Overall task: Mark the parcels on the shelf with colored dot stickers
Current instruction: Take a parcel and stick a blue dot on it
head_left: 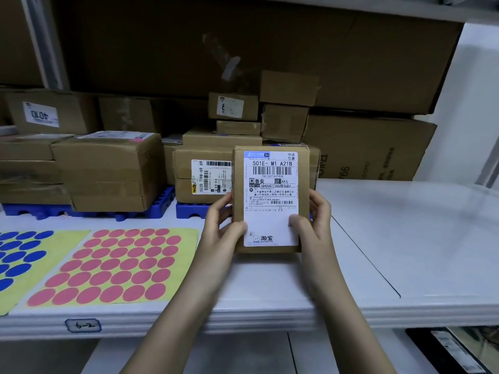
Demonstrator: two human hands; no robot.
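Parcel [270,195] upright, gripped by both hands' fingers [223,203] | pink dot sheet [113,265] left | boxes [199,179] behind

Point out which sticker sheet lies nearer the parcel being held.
The sheet of pink dots, just left of the left hand; the sheet of blue dots lies farther left, at the frame edge. Both hands grip the parcel.

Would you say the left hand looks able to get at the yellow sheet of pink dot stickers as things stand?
Probably yes, once freed: the left hand now grips the small brown cardboard parcel, but the yellow sheet of pink dot stickers lies uncovered on the white shelf just beside it.
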